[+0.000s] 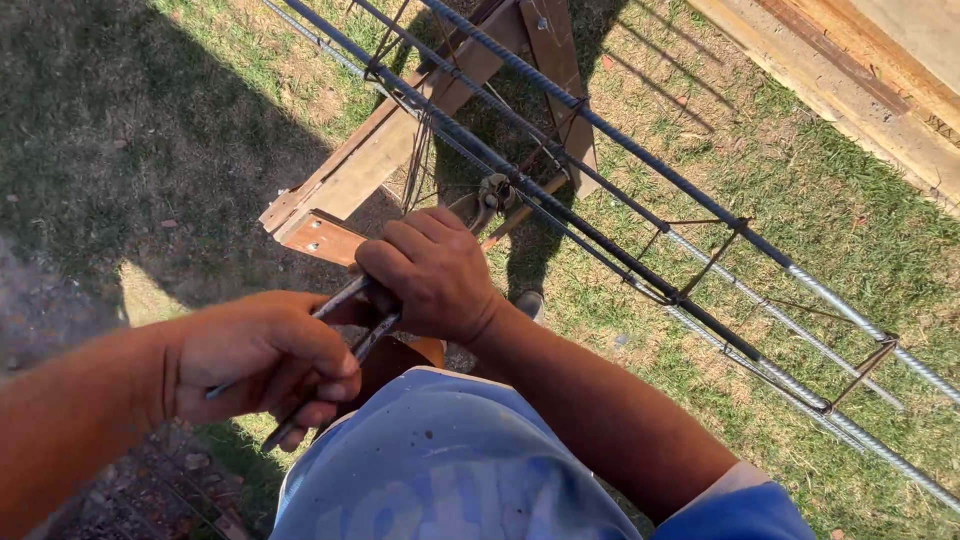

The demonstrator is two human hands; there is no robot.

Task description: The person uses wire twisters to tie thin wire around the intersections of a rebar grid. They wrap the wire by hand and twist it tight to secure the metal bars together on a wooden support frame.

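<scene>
Closest to the lens is the person's blue shirt (pixel 450 470), filling the bottom edge, with both bare forearms reaching out over it. From the lower left comes the left hand (pixel 265 355), knuckles up, its fingers curled tight around the two long handles of a pair of pincers (pixel 345 330). The right hand (pixel 430 272) comes in from the lower right, wrist bent, fingers folded shut over the same tool further up, near where the handles meet; what its fingertips press on underneath cannot be seen.

Those pincers lie along a slant, handle ends low and left by the left hand, head pointing up and right towards the steel. A small twisted wire tie (pixel 497 190) sits just beyond the right knuckles, at a joint on the bars, and the head of the tool is hidden behind that hand.

Biggest of the surroundings is the rebar cage (pixel 640 240), long ribbed bars running from upper left down to lower right, held apart by thin bent stirrups (pixel 705 255). It rests across a wooden sawhorse (pixel 380 150), whose plank top lies directly behind the hands. Sunlit grass (pixel 800 200) lies beneath, a timber form board (pixel 850 90) crosses the upper right corner, and a shoe tip (pixel 527 300) shows below the cage.
</scene>
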